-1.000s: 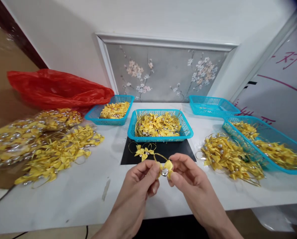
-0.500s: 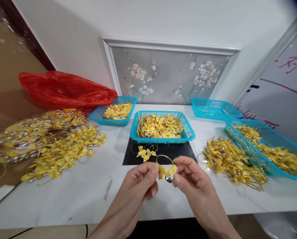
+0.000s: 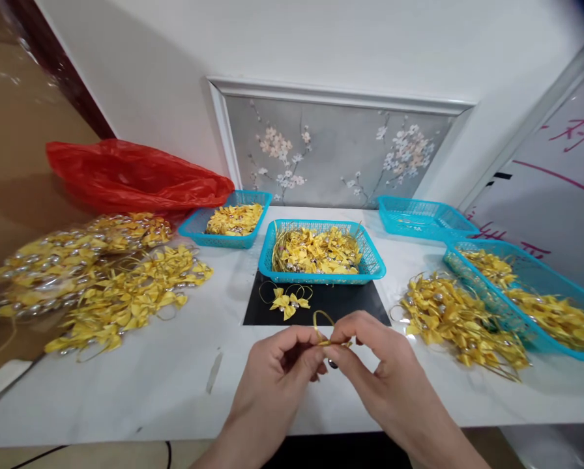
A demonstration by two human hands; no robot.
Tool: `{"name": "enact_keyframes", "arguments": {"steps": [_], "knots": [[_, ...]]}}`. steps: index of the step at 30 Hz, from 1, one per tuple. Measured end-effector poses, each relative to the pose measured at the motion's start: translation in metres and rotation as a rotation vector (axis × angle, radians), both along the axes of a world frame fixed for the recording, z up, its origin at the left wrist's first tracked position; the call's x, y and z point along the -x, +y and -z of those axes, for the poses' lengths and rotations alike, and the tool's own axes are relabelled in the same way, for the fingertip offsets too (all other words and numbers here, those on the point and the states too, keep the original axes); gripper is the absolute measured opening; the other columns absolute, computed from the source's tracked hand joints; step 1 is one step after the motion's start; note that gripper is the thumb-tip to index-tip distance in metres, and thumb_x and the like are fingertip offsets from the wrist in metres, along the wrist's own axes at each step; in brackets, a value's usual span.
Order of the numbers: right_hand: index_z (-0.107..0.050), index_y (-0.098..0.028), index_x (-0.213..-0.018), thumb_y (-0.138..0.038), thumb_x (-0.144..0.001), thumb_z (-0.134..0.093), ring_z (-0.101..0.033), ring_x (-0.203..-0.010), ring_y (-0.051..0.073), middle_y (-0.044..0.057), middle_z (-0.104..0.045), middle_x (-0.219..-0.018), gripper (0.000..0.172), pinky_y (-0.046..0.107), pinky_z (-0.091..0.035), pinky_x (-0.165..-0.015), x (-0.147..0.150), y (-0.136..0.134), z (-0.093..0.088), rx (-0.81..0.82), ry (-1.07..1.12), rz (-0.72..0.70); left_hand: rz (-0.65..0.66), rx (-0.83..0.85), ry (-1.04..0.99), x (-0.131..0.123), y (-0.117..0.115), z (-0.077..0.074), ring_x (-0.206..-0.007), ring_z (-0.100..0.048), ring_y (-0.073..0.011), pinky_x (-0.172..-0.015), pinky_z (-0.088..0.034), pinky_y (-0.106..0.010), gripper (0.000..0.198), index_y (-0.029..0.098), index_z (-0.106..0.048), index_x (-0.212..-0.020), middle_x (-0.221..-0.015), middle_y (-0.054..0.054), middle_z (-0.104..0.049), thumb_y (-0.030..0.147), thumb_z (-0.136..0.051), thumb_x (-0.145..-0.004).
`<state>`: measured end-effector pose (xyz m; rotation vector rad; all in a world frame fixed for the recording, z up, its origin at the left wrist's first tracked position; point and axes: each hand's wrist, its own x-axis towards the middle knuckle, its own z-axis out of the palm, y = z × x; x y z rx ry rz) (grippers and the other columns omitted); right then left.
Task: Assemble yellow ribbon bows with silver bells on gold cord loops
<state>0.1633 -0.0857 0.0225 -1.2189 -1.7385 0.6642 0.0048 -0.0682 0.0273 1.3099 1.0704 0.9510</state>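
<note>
Between my two hands is a yellow ribbon bow (image 3: 327, 343) with a gold cord loop rising from it; a small silver bell-like ball hangs beneath, mostly hidden. My left hand (image 3: 282, 365) pinches the bow's left side between thumb and fingers. On the other side, my right hand (image 3: 375, 355) pinches it too, the fingertips of both hands nearly meeting. Just beyond lie a couple of finished-looking yellow bows (image 3: 288, 301) with cord loops on a black mat (image 3: 343, 306). Behind the mat's far part stands a blue basket (image 3: 321, 279) full of similar bows.
At left, yellow bows (image 3: 126, 293) lie heaped beside bagged ones (image 3: 47, 260). A red plastic bag (image 3: 135, 176) touches a back-left blue basket (image 3: 223, 241). On the right are a loose pile of bows (image 3: 458, 319), a filled blue basket (image 3: 526, 312) and another blue basket (image 3: 423, 218).
My hands have drawn closer together and turned the bow, so it now shows edge-on with its ball lower. The camera view has shifted slightly.
</note>
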Motion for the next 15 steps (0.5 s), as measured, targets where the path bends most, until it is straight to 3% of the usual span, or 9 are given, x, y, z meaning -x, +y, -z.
{"name": "enact_keyframes", "arguments": {"steps": [8, 13, 15], "knots": [[-0.056, -0.022, -0.075, -0.034, -0.093, -0.052, -0.053, -0.066, 0.017, 0.0, -0.056, -0.069, 0.022, 0.027, -0.041, -0.058, 0.007, 0.002, 0.016, 0.134, 0.189, 0.037, 0.008, 0.139, -0.174, 0.0, -0.002, 0.008, -0.062, -0.056, -0.0138, -0.063, -0.046, -0.025, 0.014, 0.015, -0.067, -0.065, -0.061, 0.0, -0.062, 0.021, -0.07, -0.077], [-0.061, -0.022, -0.078, -0.032, -0.094, -0.053, -0.059, -0.07, 0.018, 0.003, -0.061, -0.075, 0.021, 0.028, -0.047, -0.063, 0.008, 0.007, 0.023, 0.13, 0.135, -0.099, 0.001, 0.135, -0.24, 0.006, -0.005, 0.013, -0.063, -0.056, -0.013, -0.065, -0.048, -0.025, 0.015, 0.013, -0.07, -0.07, -0.064, -0.001, -0.061, 0.027, -0.073, -0.075], [-0.063, -0.022, -0.078, -0.031, -0.095, -0.051, -0.061, -0.072, 0.018, 0.004, -0.061, -0.08, 0.022, 0.027, -0.048, -0.065, 0.011, 0.01, 0.025, 0.103, 0.084, -0.135, -0.023, 0.078, -0.152, 0.009, -0.005, 0.016, -0.062, -0.058, -0.0131, -0.063, -0.049, -0.025, 0.016, 0.014, -0.069, -0.069, -0.064, -0.001, -0.062, 0.028, -0.071, -0.077]]}}
